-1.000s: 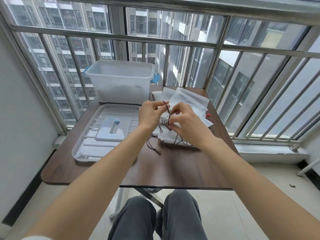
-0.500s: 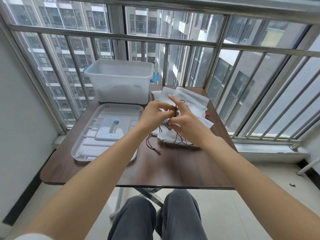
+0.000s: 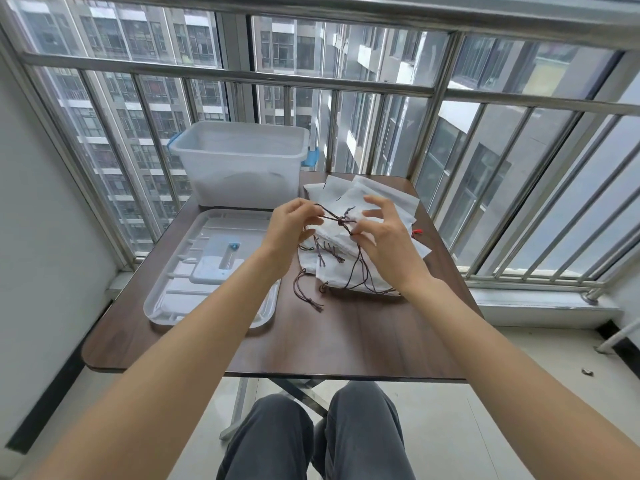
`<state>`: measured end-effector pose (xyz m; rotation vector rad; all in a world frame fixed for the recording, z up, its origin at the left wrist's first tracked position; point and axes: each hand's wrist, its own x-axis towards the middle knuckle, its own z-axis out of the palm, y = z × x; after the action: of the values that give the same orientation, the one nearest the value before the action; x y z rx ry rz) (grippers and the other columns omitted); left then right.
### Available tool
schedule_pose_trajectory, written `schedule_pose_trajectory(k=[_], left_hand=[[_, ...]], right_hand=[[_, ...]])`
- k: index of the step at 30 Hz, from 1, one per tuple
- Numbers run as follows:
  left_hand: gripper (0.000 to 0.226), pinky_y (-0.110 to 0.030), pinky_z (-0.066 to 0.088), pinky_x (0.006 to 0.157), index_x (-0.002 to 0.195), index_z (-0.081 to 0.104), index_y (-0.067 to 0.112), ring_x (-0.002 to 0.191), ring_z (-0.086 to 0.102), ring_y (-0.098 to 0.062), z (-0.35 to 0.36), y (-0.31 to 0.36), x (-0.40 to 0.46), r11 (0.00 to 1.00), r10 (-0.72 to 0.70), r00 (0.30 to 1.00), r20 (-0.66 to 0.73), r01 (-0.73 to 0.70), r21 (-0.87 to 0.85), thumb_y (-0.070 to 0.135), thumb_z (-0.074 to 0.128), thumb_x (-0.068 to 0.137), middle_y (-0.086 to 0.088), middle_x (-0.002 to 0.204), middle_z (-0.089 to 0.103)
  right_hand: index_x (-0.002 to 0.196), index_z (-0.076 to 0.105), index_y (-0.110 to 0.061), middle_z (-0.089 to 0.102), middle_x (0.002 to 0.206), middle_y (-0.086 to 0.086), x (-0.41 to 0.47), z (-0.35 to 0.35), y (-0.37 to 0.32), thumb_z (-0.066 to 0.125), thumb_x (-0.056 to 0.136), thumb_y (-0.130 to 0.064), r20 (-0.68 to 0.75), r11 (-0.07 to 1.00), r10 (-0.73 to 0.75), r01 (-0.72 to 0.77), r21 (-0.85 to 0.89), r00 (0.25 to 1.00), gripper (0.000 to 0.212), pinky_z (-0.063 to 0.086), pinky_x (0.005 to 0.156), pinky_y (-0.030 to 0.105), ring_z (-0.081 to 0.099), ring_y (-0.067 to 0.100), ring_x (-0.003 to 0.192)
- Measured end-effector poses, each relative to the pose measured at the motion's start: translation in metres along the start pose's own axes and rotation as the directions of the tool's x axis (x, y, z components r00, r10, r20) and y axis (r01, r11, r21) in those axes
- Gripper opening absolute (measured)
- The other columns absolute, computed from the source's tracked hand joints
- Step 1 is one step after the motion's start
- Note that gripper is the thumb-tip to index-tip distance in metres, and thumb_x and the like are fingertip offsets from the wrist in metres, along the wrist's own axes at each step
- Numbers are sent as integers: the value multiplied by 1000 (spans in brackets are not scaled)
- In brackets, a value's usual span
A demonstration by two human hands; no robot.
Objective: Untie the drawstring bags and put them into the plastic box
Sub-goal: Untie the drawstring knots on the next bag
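Note:
A heap of white drawstring bags (image 3: 349,271) with brown cords lies on the right half of the brown table (image 3: 346,341). Above the heap a knotted brown drawstring (image 3: 341,220) is stretched between my hands. My left hand (image 3: 289,226) pinches its left end between thumb and fingertips. My right hand (image 3: 379,233) pinches the cord just right of the knot, its other fingers spread. The translucent plastic box (image 3: 242,164) stands open at the back of the table, left of the bags.
The box's clear lid (image 3: 207,268) lies flat on the table's left half, under my left forearm. More flat white bags (image 3: 381,195) spread behind the heap. Metal railing bars (image 3: 433,109) close off the back and right. My knees are below the table's front edge.
My hands have moved slightly apart, drawing the cord taut with the knot between them. The right hand's fingers have spread.

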<state>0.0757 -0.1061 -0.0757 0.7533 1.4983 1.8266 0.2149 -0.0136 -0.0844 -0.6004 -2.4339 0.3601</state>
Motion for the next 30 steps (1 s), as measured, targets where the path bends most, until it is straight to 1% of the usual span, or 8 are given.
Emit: schedule_pose_trajectory(k=[4,9,13,18,20,25,27,30], left_hand=[[26,-26,45,74,63,54,9,66,58,-11,0,1,-2,939,-103,994,37,109,-327,8,44,87,0,61,62],[26,-25,45,73,64,45,13,54,52,-8,10,0,-7,887,-95,995,42,104,-450,8,48,90,4,53,50],[29,-22,38,55,84,43,17,49,39,-9,16,-5,-5,999,37,995,-96,-38,-17,-11,52,82,1,62,40],[12,-21,48,62,97,60,13,63,53,-15,11,-5,0,830,297,939,-172,-164,533,9,56,86,1,68,51],[8,-25,56,66,90,63,12,57,58,-15,7,-5,3,869,291,921,-259,-141,474,14,55,91,2,66,57],[19,-23,52,58,86,53,10,38,42,-4,3,2,0,971,19,959,-284,-86,-224,3,40,98,-2,62,45],[19,-16,41,46,85,55,13,42,39,-5,1,2,-2,984,25,967,-252,-67,-162,5,42,97,-1,65,44],[8,-16,37,55,85,63,14,59,43,-8,-2,-6,-3,954,142,982,-121,-104,281,18,59,90,-1,70,52]], right_hand=[[88,66,0,40,134,16,0,0,-2,57,89,-3,-6,999,38,-38,31,999,9,29,94,10,53,20,116],[90,61,2,40,131,14,3,3,-4,50,93,-4,10,992,109,-109,69,994,12,30,88,12,58,24,101],[94,59,7,48,119,16,5,2,-5,48,93,-2,-11,985,157,-155,76,988,14,26,79,9,54,26,99],[93,58,7,52,108,18,5,4,-5,47,93,0,-14,980,172,-169,102,985,13,24,73,8,45,17,87],[94,59,8,52,108,18,5,5,-5,47,93,-1,-20,973,196,-192,126,980,15,24,73,9,45,17,87],[90,61,3,55,108,15,3,4,-1,51,91,-5,-53,946,278,-264,187,959,13,25,73,11,54,24,100],[89,62,1,56,109,13,3,4,0,54,89,-7,-38,928,312,-296,226,949,11,25,73,11,55,23,100],[92,62,0,58,110,12,4,2,1,54,88,-8,4,885,378,-363,290,926,12,31,65,12,54,17,92]])
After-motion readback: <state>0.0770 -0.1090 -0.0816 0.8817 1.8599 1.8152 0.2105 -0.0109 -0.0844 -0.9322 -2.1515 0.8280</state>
